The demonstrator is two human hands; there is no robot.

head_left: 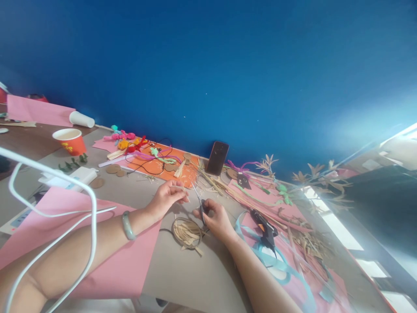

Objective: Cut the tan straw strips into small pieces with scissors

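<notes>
My right hand (215, 218) grips a pair of dark-handled scissors (202, 210), whose narrow blades point up and away. Just left of the blade tips, my left hand (169, 194) is closed in a pinch on a thin pale strip (178, 188), partly hidden by the fingers. Below both hands, a round hoop (186, 234) with a dark rim lies on the grey table (182, 278), filled with short flat straw-coloured pieces. A few of those pieces stick out past its lower edge.
Pink paper (130, 261) lies under my left forearm, and a white cable (94, 226) loops in front of it. A glue gun (265, 228) and blue ribbon (283, 265) lie right. A phone (217, 158) leans on the blue wall. A red paper cup (72, 142) stands left.
</notes>
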